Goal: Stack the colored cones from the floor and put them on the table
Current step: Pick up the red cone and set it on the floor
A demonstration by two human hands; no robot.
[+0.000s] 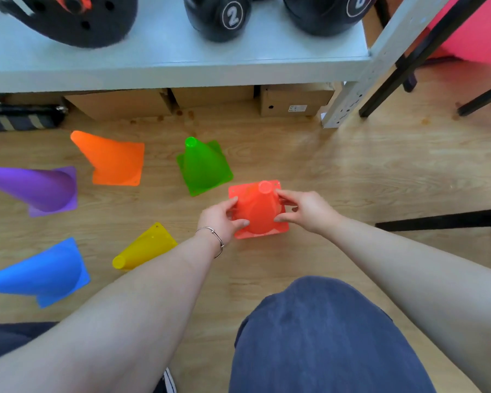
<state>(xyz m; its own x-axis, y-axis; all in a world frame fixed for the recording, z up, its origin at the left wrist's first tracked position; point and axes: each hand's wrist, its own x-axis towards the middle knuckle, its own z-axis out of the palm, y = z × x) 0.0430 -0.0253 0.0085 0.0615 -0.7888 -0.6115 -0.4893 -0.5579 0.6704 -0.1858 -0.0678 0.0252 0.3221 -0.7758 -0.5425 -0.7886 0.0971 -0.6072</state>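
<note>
A red cone (260, 211) stands upright on the wooden floor in front of me, gripped on both sides: my left hand (221, 218) holds its left flank and my right hand (306, 209) its right flank. Just behind it a green cone (203, 167) stands upright. An orange cone (114, 158) stands further left, its tip leaning away to the left. A purple cone (44, 188), a blue cone (44, 272) and a yellow cone (145, 248) lie on their sides at the left. The grey table (167, 63) runs along the top.
Black kettlebells (219, 15) and a black disc (68, 21) sit on the table. Cardboard boxes (292, 102) and a dark bag (23, 116) lie under it. A metal table leg (349, 103) and black chair legs (442, 219) stand at the right. My knee (318, 336) is below.
</note>
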